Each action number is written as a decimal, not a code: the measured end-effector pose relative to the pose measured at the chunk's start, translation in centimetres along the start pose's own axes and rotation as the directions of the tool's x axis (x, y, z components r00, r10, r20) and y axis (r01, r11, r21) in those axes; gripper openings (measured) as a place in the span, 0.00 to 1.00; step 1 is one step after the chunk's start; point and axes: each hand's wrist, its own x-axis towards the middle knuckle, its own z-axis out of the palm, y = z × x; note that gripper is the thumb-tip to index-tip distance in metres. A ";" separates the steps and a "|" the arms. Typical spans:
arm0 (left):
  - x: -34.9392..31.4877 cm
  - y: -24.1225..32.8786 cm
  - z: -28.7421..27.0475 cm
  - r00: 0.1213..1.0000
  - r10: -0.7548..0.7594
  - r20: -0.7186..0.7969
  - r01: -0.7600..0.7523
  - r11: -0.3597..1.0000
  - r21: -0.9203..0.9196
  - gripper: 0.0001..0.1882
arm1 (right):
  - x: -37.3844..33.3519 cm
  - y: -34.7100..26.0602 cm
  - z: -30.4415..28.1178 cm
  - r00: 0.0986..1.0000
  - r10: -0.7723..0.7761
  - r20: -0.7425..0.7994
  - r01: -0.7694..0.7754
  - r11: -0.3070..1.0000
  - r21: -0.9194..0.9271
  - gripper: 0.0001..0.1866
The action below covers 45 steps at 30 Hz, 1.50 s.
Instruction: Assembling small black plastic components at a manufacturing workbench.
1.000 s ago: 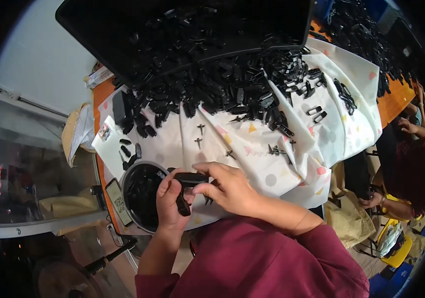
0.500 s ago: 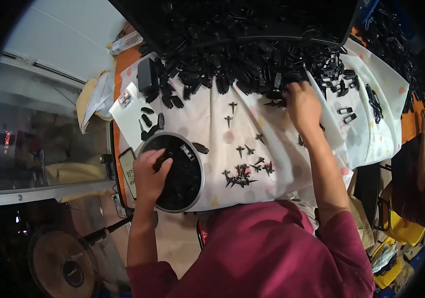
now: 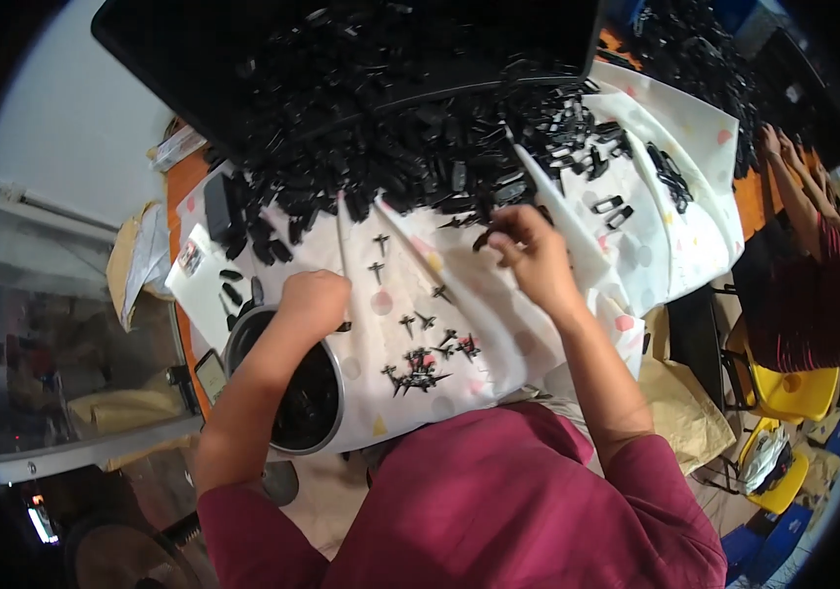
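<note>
An orange counter point(image 3: 184, 187), edged at the left of the frame, is covered by a white cloth point(image 3: 361, 294). The top of the frame is filled by a black tray point(image 3: 169, 83), below which a pile point(image 3: 380, 177) of black parts is spread. A bowl point(image 3: 337, 393) is set at lower left of centre. By its upper right rim the left hand point(image 3: 317, 299) is held knuckles up; a dark tip point(image 3: 344, 327) is seen beneath, but whether anything is gripped by its hidden fingers cannot be told. Right of centre, at the pile's lower edge, a dark part point(image 3: 483, 240) appears pinched by the right hand point(image 3: 535, 257), its fingers nearly together. Spiky pieces point(image 3: 420, 368) are clustered below centre. A part is, it is judged, being picked up; a steady pinch and clean lift seem called for.
</note>
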 end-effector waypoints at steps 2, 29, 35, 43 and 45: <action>0.2 -1.0 1.5 0.972 0.088 -0.217 -0.122 0.982 -0.147 0.08 | -1.3 -0.8 0.1 0.993 -0.107 0.047 0.112 0.760 -0.640 0.13; -4.3 9.8 -2.9 0.882 -0.307 -0.357 -0.471 -0.574 -0.670 0.07 | -5.0 -5.7 3.8 0.998 -0.048 -0.052 0.060 0.957 0.282 0.14; -4.6 9.0 -2.3 0.783 -0.329 -0.528 -0.622 -0.397 -0.675 0.12 | -5.4 -6.0 1.8 1.000 0.010 0.024 -0.020 0.889 0.457 0.14; -5.1 9.0 -2.4 0.739 -0.342 -0.580 -0.672 -0.329 -0.663 0.16 | -4.5 -7.7 -0.8 0.849 0.266 0.456 -0.497 0.694 0.521 0.09; -5.1 8.5 -2.1 0.644 -0.257 -0.720 -0.724 0.099 -0.683 0.17 | -4.2 -7.6 -1.5 0.814 0.295 0.501 -0.545 0.688 0.479 0.09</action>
